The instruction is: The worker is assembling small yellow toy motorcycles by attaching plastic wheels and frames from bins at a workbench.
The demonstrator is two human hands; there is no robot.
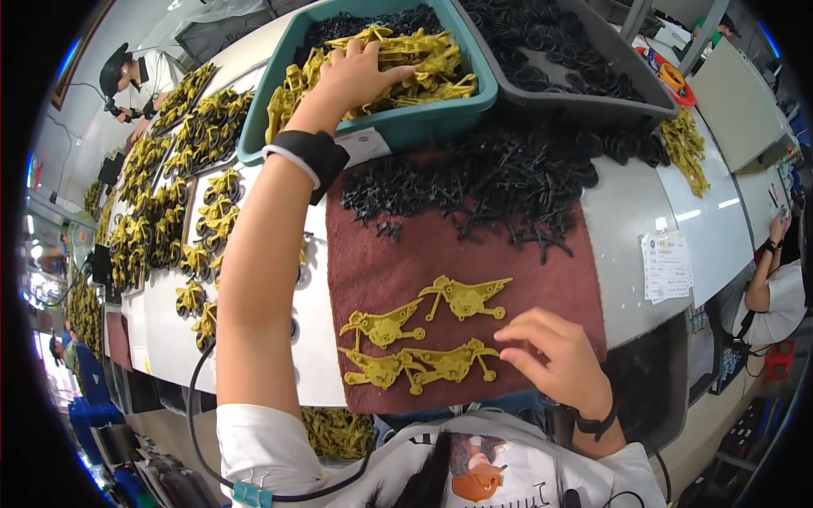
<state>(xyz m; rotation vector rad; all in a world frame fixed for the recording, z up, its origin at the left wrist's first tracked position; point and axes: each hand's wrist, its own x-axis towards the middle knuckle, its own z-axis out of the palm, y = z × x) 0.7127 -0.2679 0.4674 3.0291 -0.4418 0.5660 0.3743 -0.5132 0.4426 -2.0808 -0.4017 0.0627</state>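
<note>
My left hand (354, 78) reaches far forward into a teal bin (415, 124). Its fingers are spread over the heap of yellow plastic toy-motorcycle frame pieces (423, 52) there. Several matching pieces lie on a dark red cloth in front of me: one at the upper right (466, 298), one at the upper left (381, 327), others in a row below. My right hand (555, 351) hovers just right of the lower right piece (453, 362), thumb and fingers bent but apart. Whether a fingertip touches that piece's end, I cannot tell.
Small black parts (474, 182) are heaped on the cloth's (406, 254) far half. A grey bin (584, 102) of black rings stands at the back right. Half-built yellow-and-black toy motorcycles (152, 203) crowd the left. A paper slip (666, 265) lies right. Other people work at both sides.
</note>
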